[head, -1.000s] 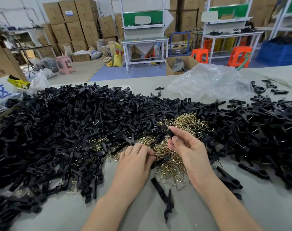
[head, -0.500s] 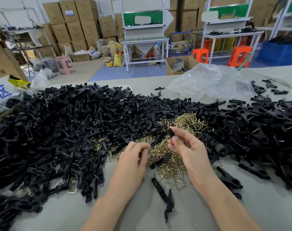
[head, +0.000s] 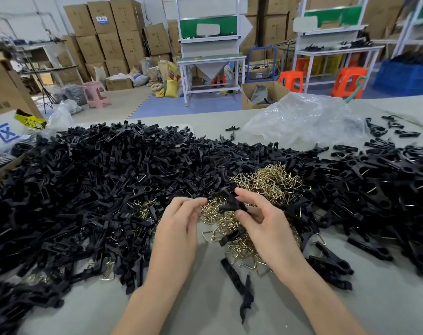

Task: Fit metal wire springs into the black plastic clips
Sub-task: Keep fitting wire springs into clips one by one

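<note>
The right hand [head: 266, 226] pinches a matte black plastic clip [head: 232, 201] between thumb and fingers, held above the pile of wire springs [head: 270, 180]. These are thin, brass-coloured, bent into triangular loops, and tangled on the smooth grey desk [head: 205, 310]. The left hand [head: 179, 228] has its fingers curled, tips bunched just beside the clip; I cannot tell whether they grip a spring. A broad heap of black clips [head: 96, 177], angular and dull, surrounds the springs. 2 loose clip halves [head: 239, 286] lie between the forearms. A crinkled clear plastic bag [head: 302, 117] sits behind.
</note>
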`<state>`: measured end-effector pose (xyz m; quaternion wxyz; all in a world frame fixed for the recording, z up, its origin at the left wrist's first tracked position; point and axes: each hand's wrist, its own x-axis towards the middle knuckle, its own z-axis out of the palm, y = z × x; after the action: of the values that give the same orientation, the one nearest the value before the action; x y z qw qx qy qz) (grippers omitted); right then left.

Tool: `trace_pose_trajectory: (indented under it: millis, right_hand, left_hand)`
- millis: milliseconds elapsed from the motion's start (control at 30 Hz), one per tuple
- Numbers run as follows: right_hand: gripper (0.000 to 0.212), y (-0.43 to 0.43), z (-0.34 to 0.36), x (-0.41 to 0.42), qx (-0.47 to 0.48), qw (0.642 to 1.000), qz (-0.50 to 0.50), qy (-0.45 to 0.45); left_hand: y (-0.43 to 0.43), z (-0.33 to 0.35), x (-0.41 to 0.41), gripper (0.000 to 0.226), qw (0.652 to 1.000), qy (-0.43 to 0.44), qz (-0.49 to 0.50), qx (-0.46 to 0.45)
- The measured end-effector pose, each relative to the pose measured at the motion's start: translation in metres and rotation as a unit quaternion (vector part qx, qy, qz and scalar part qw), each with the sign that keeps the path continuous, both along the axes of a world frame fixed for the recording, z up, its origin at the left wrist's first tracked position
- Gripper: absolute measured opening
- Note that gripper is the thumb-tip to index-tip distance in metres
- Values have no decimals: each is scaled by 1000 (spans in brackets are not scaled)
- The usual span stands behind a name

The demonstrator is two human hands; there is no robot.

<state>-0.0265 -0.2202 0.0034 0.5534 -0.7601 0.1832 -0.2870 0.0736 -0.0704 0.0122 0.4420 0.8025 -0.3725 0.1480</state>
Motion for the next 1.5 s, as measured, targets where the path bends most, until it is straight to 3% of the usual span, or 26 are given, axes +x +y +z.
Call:
trace_pose_trajectory:
  millis: [100, 200, 367, 1133, 1500]
  right_hand:
    - [47, 2, -2, 0, -27, 1000, 14, -10]
    - [43, 1, -4, 1, -59, 998, 16, -28]
    - [43, 3, -4, 2, -63, 996, 41, -43]
    - [35, 4, -2, 0, -191, 981, 27, 0]
    - [36, 3, -3, -1, -175, 984, 36, -13]
  left_hand:
    - [-2, 4, 1, 22, 978, 168, -10, -120]
    - [-1, 4, 5, 21, 935, 311, -56, -163]
    - [-4, 0, 5, 25, 858, 452, -111, -217]
    - [-2, -2, 5, 19, 927, 343, -88, -121]
    - [-1, -4, 6, 20, 935, 332, -78, -97]
